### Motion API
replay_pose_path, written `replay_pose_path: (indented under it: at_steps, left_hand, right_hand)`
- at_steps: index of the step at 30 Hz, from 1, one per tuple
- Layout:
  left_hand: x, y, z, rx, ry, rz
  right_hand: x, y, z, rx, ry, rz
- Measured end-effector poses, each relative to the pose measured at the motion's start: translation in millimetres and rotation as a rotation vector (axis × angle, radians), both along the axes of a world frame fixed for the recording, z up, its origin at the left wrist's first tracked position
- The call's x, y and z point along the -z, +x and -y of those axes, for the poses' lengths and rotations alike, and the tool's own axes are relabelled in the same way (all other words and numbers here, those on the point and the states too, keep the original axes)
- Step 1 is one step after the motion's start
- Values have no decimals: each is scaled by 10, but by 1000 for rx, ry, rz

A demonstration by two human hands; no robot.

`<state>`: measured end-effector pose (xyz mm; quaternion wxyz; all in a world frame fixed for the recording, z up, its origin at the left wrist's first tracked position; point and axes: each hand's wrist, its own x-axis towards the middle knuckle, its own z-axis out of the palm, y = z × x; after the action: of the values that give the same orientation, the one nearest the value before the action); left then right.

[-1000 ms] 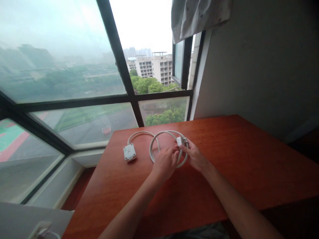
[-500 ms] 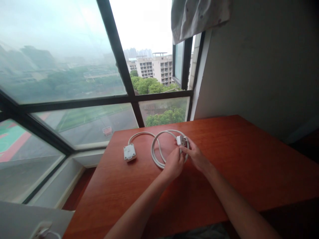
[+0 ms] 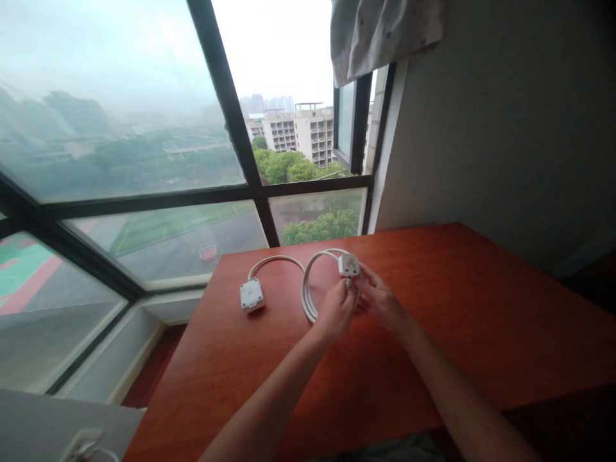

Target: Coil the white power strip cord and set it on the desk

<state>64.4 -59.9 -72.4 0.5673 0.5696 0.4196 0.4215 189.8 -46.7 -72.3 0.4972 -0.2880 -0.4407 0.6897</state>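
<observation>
From the head view, I can see the person's left hand (image 3: 339, 309) with its fingers drawn in, thumb and fingertips pinched on the cable end of a white, blocky plastic plug (image 3: 348, 264). The plug stands up above those fingertips, over the far half of a reddish-brown wooden table (image 3: 462, 295). The right hand (image 3: 385, 303) is just beside it, fingers partly spread and loosely curved around the plug's right side; whether they grip anything I can't tell, since the fingertips are partly hidden.

A smooth, round off-white cable (image 3: 307, 292) loops in coils to the left of the plug, partly behind the left hand. From the coils it arcs leftward to a flat, square white plastic box (image 3: 252, 294), which lies on the table well apart from both hands. Beyond the table rises a dark-framed glass window (image 3: 234, 128), with a grey fabric curtain (image 3: 385, 38) hanging at its upper right.
</observation>
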Motion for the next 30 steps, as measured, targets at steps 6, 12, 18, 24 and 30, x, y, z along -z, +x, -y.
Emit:
replay_pose_path:
  at_steps: [6, 12, 18, 24, 30]
  left_hand:
    - [-189, 33, 38, 34, -85, 56]
    - [-357, 51, 90, 45, -138, 212]
    - [-674, -101, 199, 119, -264, 398]
    - [-936, -528, 239, 95, -324, 746]
    - [-742, -736, 219, 39, -356, 966]
  right_hand:
    - [-14, 8, -23, 88, 85, 15]
    - [-29, -5, -24, 81, 124, 21]
    - [164, 89, -197, 184, 66, 86]
    - [364, 11, -269, 280, -99, 205]
    - [301, -238, -98, 53, -241, 42]
